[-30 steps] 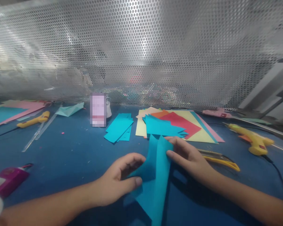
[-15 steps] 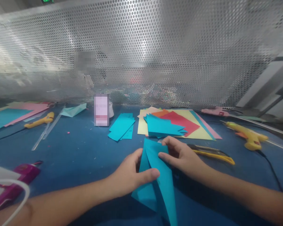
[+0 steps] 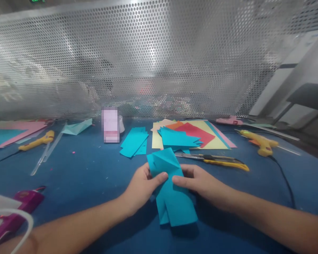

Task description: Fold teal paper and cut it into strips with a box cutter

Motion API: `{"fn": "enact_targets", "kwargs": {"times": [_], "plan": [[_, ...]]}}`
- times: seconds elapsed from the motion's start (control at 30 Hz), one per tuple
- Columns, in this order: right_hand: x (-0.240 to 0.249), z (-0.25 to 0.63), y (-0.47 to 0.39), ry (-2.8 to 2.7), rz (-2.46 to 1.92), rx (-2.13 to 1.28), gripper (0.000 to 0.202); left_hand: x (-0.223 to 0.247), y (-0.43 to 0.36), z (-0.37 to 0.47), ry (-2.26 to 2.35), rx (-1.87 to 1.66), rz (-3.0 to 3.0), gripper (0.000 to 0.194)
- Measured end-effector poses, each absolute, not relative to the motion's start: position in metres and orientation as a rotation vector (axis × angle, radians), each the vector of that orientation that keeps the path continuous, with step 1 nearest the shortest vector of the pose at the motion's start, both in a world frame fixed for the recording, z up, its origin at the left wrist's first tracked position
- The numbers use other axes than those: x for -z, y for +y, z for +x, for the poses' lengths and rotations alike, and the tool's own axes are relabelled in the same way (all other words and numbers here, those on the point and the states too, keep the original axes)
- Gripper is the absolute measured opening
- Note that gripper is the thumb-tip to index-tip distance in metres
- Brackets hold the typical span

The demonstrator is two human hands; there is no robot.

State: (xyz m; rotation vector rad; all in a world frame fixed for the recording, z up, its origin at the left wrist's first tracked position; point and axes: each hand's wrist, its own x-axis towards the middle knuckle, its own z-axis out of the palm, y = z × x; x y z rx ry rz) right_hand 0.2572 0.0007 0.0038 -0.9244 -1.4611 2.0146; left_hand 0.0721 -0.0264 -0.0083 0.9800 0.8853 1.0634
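Observation:
A creased sheet of blue paper (image 3: 175, 201), partly folded, is held above the table between both hands. My left hand (image 3: 145, 185) grips its left edge, thumb on the front and fingers hidden behind. At the right edge my right hand (image 3: 198, 178) pinches it the same way, thumb pressed on the front. Just beyond the paper lie two piles of blue paper pieces, a left pile (image 3: 134, 141) and a right pile (image 3: 178, 137). A yellow utility knife (image 3: 225, 163) rests beyond my right hand, its blade pointing left.
Yellow hot glue guns lie at left (image 3: 38, 140) and right (image 3: 262, 143), with cords trailing. A purple tool (image 3: 23, 208) and white cable (image 3: 29, 225) are at near left. Coloured sheets (image 3: 219, 135) lie under the right pile. A perforated metal panel (image 3: 153, 70) closes the back.
The blue paper has been turned and its long loose flap no longer hangs toward me. My right hand has moved lower along the edge, and the view has shifted slightly.

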Motion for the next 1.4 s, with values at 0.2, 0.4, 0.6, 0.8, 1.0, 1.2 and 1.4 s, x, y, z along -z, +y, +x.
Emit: {"fn": "enact_targets", "kwargs": {"times": [0.2,0.4,0.6,0.8,1.0,1.2,1.4], "plan": [[0.001,0.26,0.015,-1.49,-1.028,-1.908,0.044,0.012,-0.016,0.072,0.861,-1.067,0.994,0.04],[0.007,0.261,0.018,-1.455,-1.067,-1.89,0.042,0.016,-0.011,0.073,0.914,-1.078,0.978,0.039],[0.009,0.259,0.016,-1.415,-1.106,-1.855,0.043,0.015,-0.012,0.075,0.956,-1.125,0.951,0.046],[0.009,0.259,0.014,-1.442,-1.146,-1.812,0.045,0.013,-0.012,0.075,0.975,-1.159,0.94,0.044],[0.009,0.261,0.017,-1.499,-1.137,-1.863,0.049,0.015,-0.011,0.075,0.958,-1.162,0.92,0.043],[0.013,0.262,0.018,-1.485,-1.2,-1.841,0.051,0.019,-0.011,0.075,0.938,-1.147,0.966,0.04],[0.014,0.258,0.017,-1.396,-1.179,-1.829,0.048,0.019,-0.012,0.077,0.933,-1.076,1.032,0.046]]}}
